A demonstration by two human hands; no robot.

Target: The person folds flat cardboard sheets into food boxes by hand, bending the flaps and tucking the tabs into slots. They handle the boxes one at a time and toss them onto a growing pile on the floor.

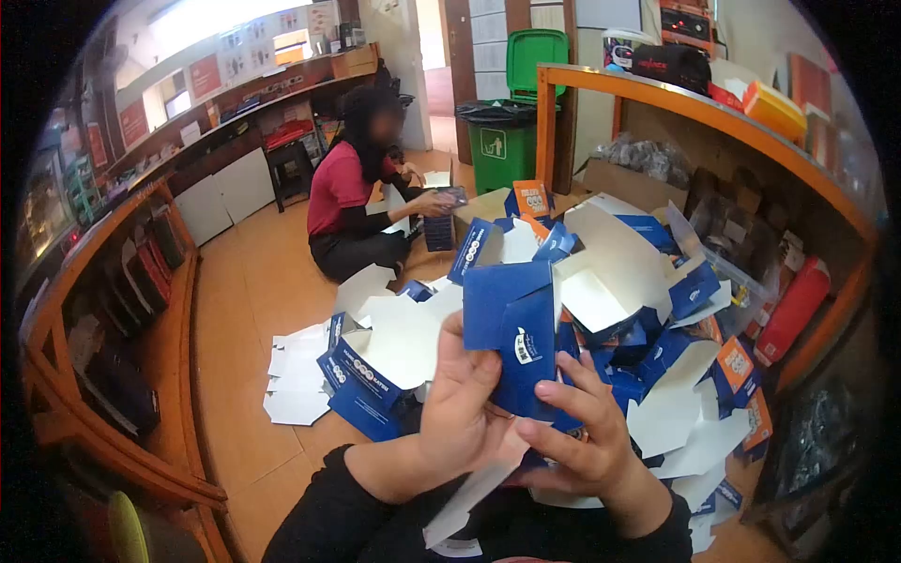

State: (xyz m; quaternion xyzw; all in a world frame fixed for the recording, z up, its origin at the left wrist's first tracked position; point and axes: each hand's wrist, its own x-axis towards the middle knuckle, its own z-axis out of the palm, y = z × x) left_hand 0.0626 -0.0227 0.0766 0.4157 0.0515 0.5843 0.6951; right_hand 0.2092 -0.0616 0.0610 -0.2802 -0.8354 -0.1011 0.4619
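Between my two hands is a blue cardboard box (522, 300), held upright with a small white logo on its side. My left hand (455, 413) grips its left side low down, thumb against the card. On the lower right, the fingers of my right hand (587, 432) press on the same box. A white inner flap (477, 493) hangs out below, between the palms. Just behind lies a large heap of blue and white boxes (399, 342), many with lids up. Flat white card pieces (298, 375) rest on the floor left of the heap.
A person in a red shirt (343, 192) sits on the floor ahead, handling a stack of small dark boxes (439, 233). Behind stands a green bin (502, 155). Orange-framed shelving (676, 80) runs along the right, and a wooden rack (188, 375) along the left.
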